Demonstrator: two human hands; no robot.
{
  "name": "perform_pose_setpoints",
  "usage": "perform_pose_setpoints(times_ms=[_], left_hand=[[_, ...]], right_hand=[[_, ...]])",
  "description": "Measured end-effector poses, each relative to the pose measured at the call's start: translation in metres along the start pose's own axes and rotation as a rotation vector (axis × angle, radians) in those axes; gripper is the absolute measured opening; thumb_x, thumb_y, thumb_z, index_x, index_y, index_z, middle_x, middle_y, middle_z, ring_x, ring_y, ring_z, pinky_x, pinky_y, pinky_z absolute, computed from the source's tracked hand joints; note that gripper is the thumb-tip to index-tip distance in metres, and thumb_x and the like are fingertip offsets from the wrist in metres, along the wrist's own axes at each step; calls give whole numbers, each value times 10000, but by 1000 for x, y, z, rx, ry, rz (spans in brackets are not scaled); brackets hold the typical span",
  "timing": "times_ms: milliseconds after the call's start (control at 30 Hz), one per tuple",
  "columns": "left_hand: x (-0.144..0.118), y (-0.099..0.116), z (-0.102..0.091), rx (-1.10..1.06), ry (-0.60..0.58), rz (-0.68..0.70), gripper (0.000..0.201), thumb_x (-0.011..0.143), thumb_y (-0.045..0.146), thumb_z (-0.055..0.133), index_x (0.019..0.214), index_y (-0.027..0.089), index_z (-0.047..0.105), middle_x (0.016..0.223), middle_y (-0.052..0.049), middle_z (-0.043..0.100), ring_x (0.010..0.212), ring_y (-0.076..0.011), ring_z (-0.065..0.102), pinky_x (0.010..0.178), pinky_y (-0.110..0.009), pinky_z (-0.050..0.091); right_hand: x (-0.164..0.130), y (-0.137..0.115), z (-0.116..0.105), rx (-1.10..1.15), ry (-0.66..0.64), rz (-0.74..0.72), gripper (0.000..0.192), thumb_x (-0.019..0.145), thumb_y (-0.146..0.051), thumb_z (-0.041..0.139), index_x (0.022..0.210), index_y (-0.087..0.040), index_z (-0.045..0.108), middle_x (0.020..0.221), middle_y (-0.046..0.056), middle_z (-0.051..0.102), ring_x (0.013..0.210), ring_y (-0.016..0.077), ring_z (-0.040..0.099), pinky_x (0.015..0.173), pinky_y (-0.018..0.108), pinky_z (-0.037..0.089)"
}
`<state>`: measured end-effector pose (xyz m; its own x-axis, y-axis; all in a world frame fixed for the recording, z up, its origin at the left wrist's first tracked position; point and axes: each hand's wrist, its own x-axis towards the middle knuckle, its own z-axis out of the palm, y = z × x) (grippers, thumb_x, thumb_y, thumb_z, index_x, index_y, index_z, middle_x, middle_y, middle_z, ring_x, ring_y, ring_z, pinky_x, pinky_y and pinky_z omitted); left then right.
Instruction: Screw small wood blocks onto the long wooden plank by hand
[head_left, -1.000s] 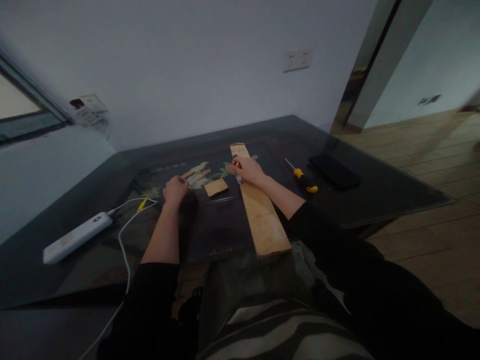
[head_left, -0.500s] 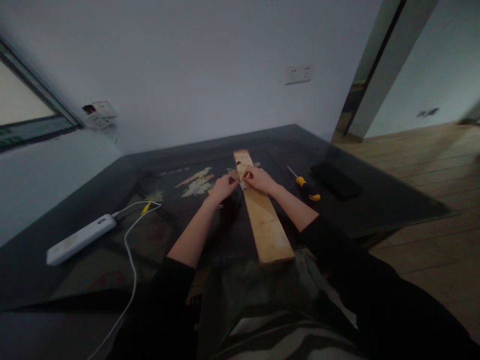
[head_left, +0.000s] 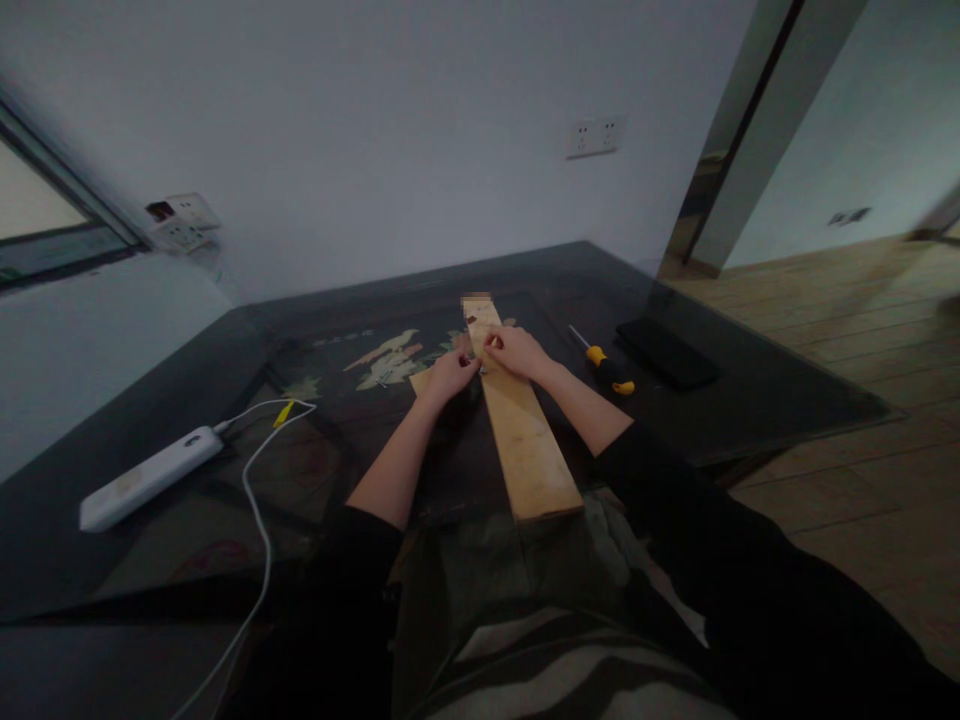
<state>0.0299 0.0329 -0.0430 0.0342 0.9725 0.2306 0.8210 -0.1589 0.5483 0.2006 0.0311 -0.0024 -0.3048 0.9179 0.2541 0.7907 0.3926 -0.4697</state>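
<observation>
Both hands, left hand (head_left: 450, 374) and right hand (head_left: 517, 352), pinch a small metal part (head_left: 475, 364) on the wooden plank (head_left: 525, 430); fingers clenched. The overhanging plank could tip off your surface (head_left: 750, 395).

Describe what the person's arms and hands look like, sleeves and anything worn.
Both arms wear dark, black-looking sleeves pushed up toward the elbows, leaving the forearms bare. The left hand and right hand are bare: no gloves. No watch, ring or markings can be made out in this dim view.
</observation>
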Motion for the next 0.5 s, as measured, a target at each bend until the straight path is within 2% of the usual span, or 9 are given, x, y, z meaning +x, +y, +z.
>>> perform_pose_setpoints(times_ms=[133,333,500], left_hand=[[-3,5,-6,-12,1,9,228,807,341,637,636,217,550,695,-45,661,720,-227,629,712,-320,473],[-3,7,-11,-112,-21,4,186,805,269,633,641,189,601,682,-30,668,727,-206,640,718,-292,465],[-4,9,-11,-266,-88,-86,68,820,210,642,808,146,659,633,-13,664,575,-145,611,626,-241,452]], right_hand=[[-1,-1,1,-2,-4,2,170,882,-212,595,1000,-196,717,988,81,730,889,215,650,732,280,435],[-2,-1,0,15,-21,-5,164,888,-206,584,988,-192,713,981,66,731,887,200,648,731,267,426],[0,-1,6,2,-26,-76,148,898,-228,584,978,-162,690,952,66,716,853,180,622,694,253,390]])
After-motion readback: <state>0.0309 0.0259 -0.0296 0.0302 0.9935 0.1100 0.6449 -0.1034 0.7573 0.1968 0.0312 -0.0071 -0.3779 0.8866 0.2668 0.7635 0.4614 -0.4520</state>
